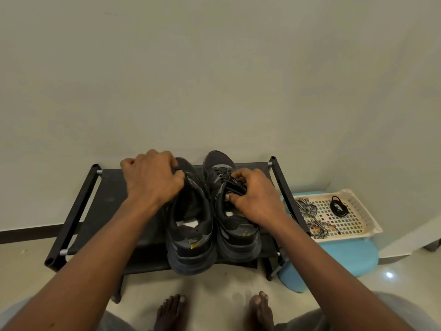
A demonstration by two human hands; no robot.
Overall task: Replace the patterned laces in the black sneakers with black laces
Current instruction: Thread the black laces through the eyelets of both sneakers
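The left hand (152, 177) is curled over the front of the left sneaker (191, 237), fingers hooked in at the throat of the shoe and gripping the upper. The rest of that sneaker runs from under the knuckles back toward the person, heel nearest. What the fingertips hold inside the opening is hidden.

The right hand (253, 199) rests on top of the right sneaker (236, 240), with the thumb and bent fingers closed on the black lace (225, 179) threaded through its eyelets. The laced rows lie just beyond the fingertips, toward the toe; the heel sits below the wrist.

The two sneakers stand touching, side by side between the hands, on a black shoe rack (107, 199).

Well off to the outer side of the right hand, a cream basket (358, 225) sits on a blue stool (353, 261). In it lie the patterned laces (310, 216), on the side nearer the hand, and a coiled black lace (337, 206) beyond them.
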